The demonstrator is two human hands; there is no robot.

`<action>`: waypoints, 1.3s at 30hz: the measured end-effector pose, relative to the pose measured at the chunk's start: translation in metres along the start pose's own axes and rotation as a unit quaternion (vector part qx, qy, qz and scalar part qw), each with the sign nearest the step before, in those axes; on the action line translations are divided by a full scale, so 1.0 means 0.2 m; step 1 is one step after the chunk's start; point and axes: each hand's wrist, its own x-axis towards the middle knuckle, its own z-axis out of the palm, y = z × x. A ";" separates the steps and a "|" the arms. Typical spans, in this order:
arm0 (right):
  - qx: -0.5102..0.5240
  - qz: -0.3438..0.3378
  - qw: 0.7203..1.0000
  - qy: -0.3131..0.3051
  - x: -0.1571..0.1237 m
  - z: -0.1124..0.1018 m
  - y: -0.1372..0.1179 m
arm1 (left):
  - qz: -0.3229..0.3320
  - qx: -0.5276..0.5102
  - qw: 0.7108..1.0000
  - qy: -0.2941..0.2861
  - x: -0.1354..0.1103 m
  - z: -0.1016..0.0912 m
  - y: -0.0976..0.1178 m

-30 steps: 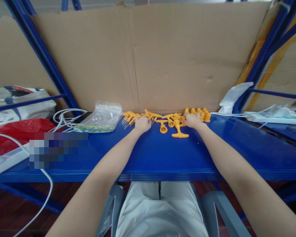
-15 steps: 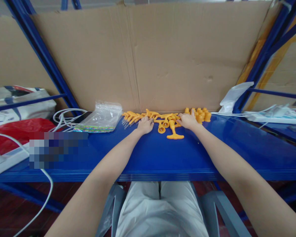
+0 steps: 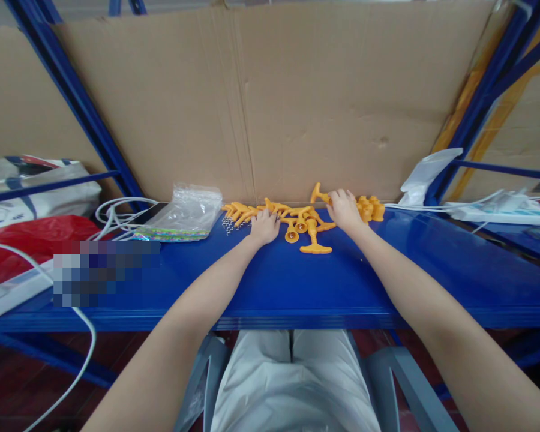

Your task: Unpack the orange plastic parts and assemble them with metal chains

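Orange T-handled corkscrews (image 3: 239, 212) lie in a row on the table's far side, their metal spirals pointing toward me. My left hand (image 3: 264, 227) rests at the right end of these spirals, fingers apart; its fingertips partly cover the handles. My right hand (image 3: 344, 209) grips an orange T-shaped handle (image 3: 317, 192), lifted and tilted; the fingers hide its lower part. Between my hands lie several orange T-shaped pieces with hollow bell ends (image 3: 292, 234). One T-shaped piece (image 3: 315, 249) lies nearest me. Orange ribbed caps (image 3: 372, 210) stand right of my right hand, partly hidden by it.
Clear plastic bags (image 3: 186, 210) lie on the left, beside a white cable (image 3: 112, 215) and a red bag (image 3: 40, 243). A cardboard sheet (image 3: 315, 108) closes off the back. A white power strip (image 3: 499, 213) sits at right. Blue posts (image 3: 481, 102) frame the table.
My right hand has closed on an orange T-shaped handle and raised it from the pile, so its crossbar now stands above the others. My left hand has shifted only slightly.
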 end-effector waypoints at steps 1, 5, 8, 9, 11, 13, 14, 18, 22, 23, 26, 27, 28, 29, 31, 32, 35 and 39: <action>0.011 -0.010 1.000 0.017 0.00 0.00 0.01 | 0.010 -0.002 1.000 0.022 0.00 -0.01 0.00; 0.081 -0.096 0.989 0.081 0.01 0.01 0.00 | 0.067 -0.023 0.989 0.126 -0.01 -0.04 0.03; 0.151 -0.207 0.959 0.120 0.02 0.03 -0.04 | 0.117 -0.037 0.975 0.187 0.00 -0.04 0.05; 0.170 -0.239 0.948 0.127 0.02 0.04 -0.06 | 0.129 -0.038 0.971 0.198 0.00 -0.04 0.05; 0.197 -0.282 0.930 0.129 0.03 0.06 -0.08 | 0.143 -0.036 0.967 0.209 0.01 -0.04 0.06; 0.211 -0.301 0.922 0.120 0.03 0.07 -0.10 | 0.148 -0.029 0.967 0.203 0.01 -0.03 0.05; 0.214 -0.305 0.921 0.116 0.03 0.08 -0.10 | 0.148 -0.024 0.969 0.198 0.01 -0.03 0.05; 0.193 -0.292 0.931 0.102 0.02 0.08 -0.11 | 0.148 -0.013 0.972 0.185 0.01 -0.02 0.04; 0.132 -0.266 0.953 0.061 0.02 0.06 -0.11 | 0.169 -0.008 0.968 0.186 0.00 -0.01 0.07; 0.119 -0.262 0.956 0.053 0.01 0.06 -0.12 | 0.175 -0.008 0.967 0.185 -0.01 -0.01 0.07; 0.094 -0.256 0.961 0.048 0.01 0.05 -0.13 | 0.184 -0.004 0.967 0.178 -0.01 -0.03 0.08; 0.089 -0.257 0.961 0.050 0.01 0.04 -0.14 | 0.187 -0.002 0.966 0.176 -0.01 -0.03 0.08; 0.084 -0.259 0.961 0.051 0.01 0.04 -0.15 | 0.190 0.000 0.967 0.172 -0.01 -0.04 0.08; 0.080 -0.261 0.961 0.050 0.00 0.04 -0.15 | 0.192 0.002 0.967 0.168 -0.02 -0.04 0.08; 0.070 -0.263 0.961 0.047 0.00 0.03 -0.16 | 0.194 0.004 0.968 0.157 -0.02 -0.05 0.08; 0.064 -0.262 0.962 0.045 0.00 0.03 -0.16 | 0.194 0.005 0.969 0.151 -0.02 -0.06 0.08; 0.040 -0.264 0.962 0.051 -0.01 0.01 -0.17 | 0.187 -0.002 0.973 0.138 -0.02 -0.06 0.09; -0.009 -0.275 0.959 0.070 -0.02 -0.02 -0.18 | 0.171 -0.028 0.978 0.118 -0.03 -0.07 0.10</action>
